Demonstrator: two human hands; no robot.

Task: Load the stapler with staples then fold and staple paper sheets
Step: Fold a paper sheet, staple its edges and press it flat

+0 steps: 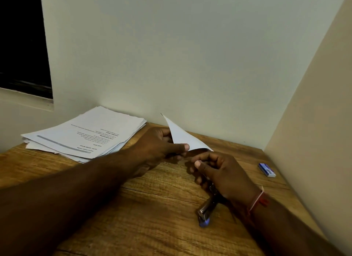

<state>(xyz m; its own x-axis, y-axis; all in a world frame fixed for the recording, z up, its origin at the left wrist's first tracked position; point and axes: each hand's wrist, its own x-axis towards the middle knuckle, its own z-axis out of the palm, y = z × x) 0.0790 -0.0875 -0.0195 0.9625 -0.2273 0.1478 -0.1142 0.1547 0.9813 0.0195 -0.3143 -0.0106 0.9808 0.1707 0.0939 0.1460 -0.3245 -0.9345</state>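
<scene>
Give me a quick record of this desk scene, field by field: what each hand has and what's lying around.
left hand: pinches the folded sheet, one corner pointing up
right hand: grips the stapler, beside the sheet's near edge
paper stack: back left of the table, near the wall
staple box: lying on the table's right side, apart from both hands
</scene>
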